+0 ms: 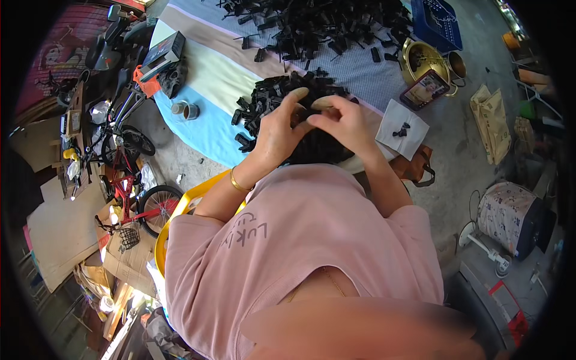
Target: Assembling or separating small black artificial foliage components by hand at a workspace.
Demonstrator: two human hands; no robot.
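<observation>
My left hand (279, 132) and my right hand (348, 126) meet over a near heap of small black plastic parts (264, 99), close in front of my body. The fingers of both hands are bent inward and pinched, with their tips almost touching. Pale covers seem to sit on some fingertips. Whatever lies between them is too small and dark against the heap to make out. Farther back on the striped cloth (210, 78) spreads a larger heap of black parts (336, 27), some with thin wire-like ends. A white tissue (389, 123) to the right bears a few dark bits.
On the right, a phone (425, 90) leans by a brass-coloured pot (411, 51), with a blue basket (441, 39) behind. At left are two small jars (191, 111) and a box (165, 53). A yellow chair (207, 187) is beside me; a red bicycle (126, 192) stands farther left.
</observation>
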